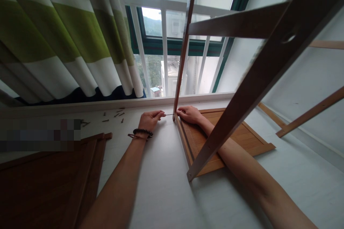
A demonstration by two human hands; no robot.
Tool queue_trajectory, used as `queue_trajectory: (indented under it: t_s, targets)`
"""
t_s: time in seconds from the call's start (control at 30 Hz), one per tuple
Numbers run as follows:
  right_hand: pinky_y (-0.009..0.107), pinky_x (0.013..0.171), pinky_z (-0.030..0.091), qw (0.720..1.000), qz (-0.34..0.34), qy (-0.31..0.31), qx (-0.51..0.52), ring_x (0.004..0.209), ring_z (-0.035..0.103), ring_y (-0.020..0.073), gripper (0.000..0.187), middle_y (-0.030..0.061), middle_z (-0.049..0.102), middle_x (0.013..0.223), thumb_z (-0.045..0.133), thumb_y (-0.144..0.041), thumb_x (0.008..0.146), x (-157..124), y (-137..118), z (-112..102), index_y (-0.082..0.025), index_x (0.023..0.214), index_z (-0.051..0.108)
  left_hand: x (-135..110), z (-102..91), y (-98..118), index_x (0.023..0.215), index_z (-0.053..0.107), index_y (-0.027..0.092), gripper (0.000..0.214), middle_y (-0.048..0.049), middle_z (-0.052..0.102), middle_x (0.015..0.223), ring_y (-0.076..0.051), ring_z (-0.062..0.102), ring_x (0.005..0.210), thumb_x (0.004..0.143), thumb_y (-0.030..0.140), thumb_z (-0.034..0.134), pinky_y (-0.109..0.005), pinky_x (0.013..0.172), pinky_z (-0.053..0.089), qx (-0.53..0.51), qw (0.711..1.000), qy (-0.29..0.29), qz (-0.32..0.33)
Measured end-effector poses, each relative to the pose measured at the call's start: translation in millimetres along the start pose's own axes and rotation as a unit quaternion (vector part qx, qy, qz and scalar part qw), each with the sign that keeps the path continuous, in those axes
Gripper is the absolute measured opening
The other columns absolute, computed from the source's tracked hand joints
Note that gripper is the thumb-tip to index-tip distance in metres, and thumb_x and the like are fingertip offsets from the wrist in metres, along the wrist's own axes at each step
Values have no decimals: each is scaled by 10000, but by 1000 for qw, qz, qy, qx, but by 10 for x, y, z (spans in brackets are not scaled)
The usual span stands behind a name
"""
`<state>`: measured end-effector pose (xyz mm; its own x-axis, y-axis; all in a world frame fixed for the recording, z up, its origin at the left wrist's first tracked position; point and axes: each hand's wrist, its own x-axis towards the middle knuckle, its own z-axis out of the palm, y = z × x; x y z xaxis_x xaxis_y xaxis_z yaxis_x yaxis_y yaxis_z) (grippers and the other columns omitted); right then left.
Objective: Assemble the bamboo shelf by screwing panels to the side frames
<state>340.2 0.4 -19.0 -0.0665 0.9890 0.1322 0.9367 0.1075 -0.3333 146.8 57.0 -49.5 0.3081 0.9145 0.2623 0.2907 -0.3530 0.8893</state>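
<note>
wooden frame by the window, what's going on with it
A person's left hand pinches a thin metal rod pointed at the far foot of the wooden frame. The right hand is at that foot's other side, above a wooden panel. Loose screws lie on the floor to the left.

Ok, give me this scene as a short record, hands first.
left hand: pinching a thin rod that reaches the foot of the wooden frame
right hand: at that foot, other side, grip unclear
orange-brown panel: at the frame's base
screws: several, loose on the floor
dark panel: lower left
backdrop: curtain, railing
</note>
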Motion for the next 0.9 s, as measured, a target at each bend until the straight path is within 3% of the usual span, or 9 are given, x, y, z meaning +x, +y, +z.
queue_trajectory:
  t_s: [0.27, 0.47, 0.67, 0.9]
  targets:
    - [214, 632, 351, 1000, -4, 4, -8, 798, 594, 152, 378, 33, 698, 901, 361, -418, 915, 19, 40, 35, -213, 960, 675, 31, -52, 8, 884, 716, 141, 439, -80, 732, 866, -148, 606, 648, 602, 478, 699, -279, 673, 494, -69, 993, -81, -44]
    - [217, 648, 357, 1000, -12, 15, -12, 808, 599, 155, 380, 28, 700, 904, 370, -453, 901, 52, 119, 100, -232, 986, 668, 48, 12, -25, 826, 715, 135, 437, -94, 727, 886, -183, 643, 758, 501, 420, 780, -302, 745, 495, -119, 989, -35, -80]
    - [217, 642, 357, 1000, -11, 14, -17, 799, 601, 151, 407, 35, 703, 908, 348, -458, 908, 49, 116, 97, -222, 979, 672, 26, 38, -41, 802, 714, 135, 366, -104, 726, 896, -234, 654, 882, 552, 399, 753, -349, 872, 463, -96, 995, -9, -36]
    - [208, 652, 362, 1000, -5, 7, -14, 820, 607, 147, 383, 17, 704, 919, 355, -450, 905, 42, 115, 77, -237, 983, 663, 11, 64, -13, 771, 686, 129, 346, -102, 729, 869, -224, 658, 863, 555, 392, 746, -316, 812, 483, -110, 992, -17, -57]
